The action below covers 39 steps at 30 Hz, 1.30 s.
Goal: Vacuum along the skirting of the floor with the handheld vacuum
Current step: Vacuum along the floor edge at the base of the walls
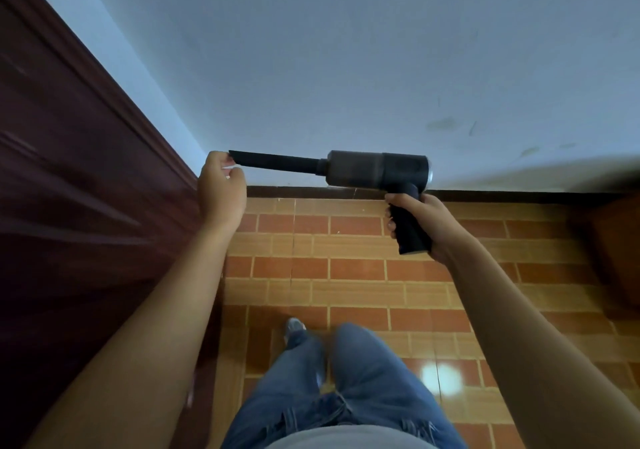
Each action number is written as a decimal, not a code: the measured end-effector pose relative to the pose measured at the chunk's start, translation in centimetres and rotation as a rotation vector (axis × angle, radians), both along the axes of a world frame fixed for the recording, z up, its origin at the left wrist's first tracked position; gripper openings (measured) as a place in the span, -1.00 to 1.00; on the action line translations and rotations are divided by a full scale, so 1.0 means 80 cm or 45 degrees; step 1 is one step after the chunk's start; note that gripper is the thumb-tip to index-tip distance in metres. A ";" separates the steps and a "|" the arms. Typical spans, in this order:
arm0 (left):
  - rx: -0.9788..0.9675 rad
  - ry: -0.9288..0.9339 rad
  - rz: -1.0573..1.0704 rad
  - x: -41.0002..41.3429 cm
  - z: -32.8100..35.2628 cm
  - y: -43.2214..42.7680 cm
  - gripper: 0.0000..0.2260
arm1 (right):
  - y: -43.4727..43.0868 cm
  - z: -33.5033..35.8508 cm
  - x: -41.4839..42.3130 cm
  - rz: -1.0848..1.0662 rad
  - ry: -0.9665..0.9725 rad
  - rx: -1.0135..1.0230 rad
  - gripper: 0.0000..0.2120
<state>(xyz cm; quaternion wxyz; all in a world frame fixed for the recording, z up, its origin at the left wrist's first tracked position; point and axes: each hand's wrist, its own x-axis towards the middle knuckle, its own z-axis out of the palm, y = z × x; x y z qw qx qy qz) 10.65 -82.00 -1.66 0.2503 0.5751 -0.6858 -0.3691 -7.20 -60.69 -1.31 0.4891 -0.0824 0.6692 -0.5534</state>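
Above the skirting (pixel 502 195), well off the floor (pixel 346 275), the vacuum (pixel 377 169) was held level, its nozzle (pixel 277 161) running parallel to the skirting. The right grip (pixel 426 223) wrapped the handle (pixel 408 230). The left grip (pixel 221 185) pinched the nozzle tip, with both forearms stretched forward. Seating the nozzle firmly, then lowering its tip onto the skirting, looked wisest.

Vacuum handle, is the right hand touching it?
Touching. The head view shows the right hand curled around the black handle of the vacuum.
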 end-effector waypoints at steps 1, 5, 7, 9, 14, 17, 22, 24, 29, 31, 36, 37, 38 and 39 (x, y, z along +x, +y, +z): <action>0.006 -0.003 -0.005 0.001 -0.001 -0.010 -0.74 | -0.009 0.000 0.002 -0.003 -0.001 0.002 -0.88; 0.012 -0.009 -0.008 -0.001 -0.006 -0.049 -0.74 | -0.047 -0.002 -0.002 -0.010 -0.003 0.009 -0.90; 0.009 -0.009 -0.008 -0.005 -0.009 -0.067 -0.73 | -0.069 -0.002 -0.009 -0.003 0.002 0.005 -0.90; 0.014 -0.011 -0.005 -0.012 -0.012 -0.088 -0.72 | -0.093 -0.003 -0.018 0.015 0.021 0.012 -0.89; 0.011 -0.004 0.029 -0.044 -0.021 -0.151 -0.71 | -0.154 -0.012 -0.055 0.044 0.026 0.025 -0.87; 0.016 -0.018 0.049 -0.070 -0.024 -0.185 -0.73 | -0.192 -0.016 -0.082 0.052 0.012 0.028 -0.88; 0.031 -0.046 0.087 -0.101 -0.031 -0.228 -0.72 | -0.241 -0.020 -0.113 0.068 0.012 0.060 -0.88; 0.043 -0.053 0.086 -0.104 -0.034 -0.239 -0.73 | -0.252 -0.022 -0.116 0.073 0.011 0.081 -0.88; 0.056 -0.084 0.053 -0.103 -0.046 -0.263 -0.73 | -0.271 -0.035 -0.110 0.045 -0.012 0.106 -0.88; 0.056 -0.082 0.017 -0.100 -0.053 -0.274 -0.71 | -0.279 -0.041 -0.105 0.028 -0.016 0.115 -0.87; 0.087 -0.103 -0.047 -0.090 -0.073 -0.300 -0.69 | -0.290 -0.063 -0.081 -0.007 -0.024 0.100 -0.86; 0.091 -0.113 -0.051 -0.089 -0.079 -0.304 -0.69 | -0.292 -0.068 -0.077 -0.018 -0.032 0.094 -0.87; 0.095 -0.118 -0.053 -0.088 -0.086 -0.307 -0.69 | -0.294 -0.076 -0.074 -0.032 -0.038 0.086 -0.87; 0.102 -0.120 -0.057 -0.086 -0.095 -0.309 -0.68 | -0.295 -0.084 -0.071 -0.046 -0.041 0.079 -0.87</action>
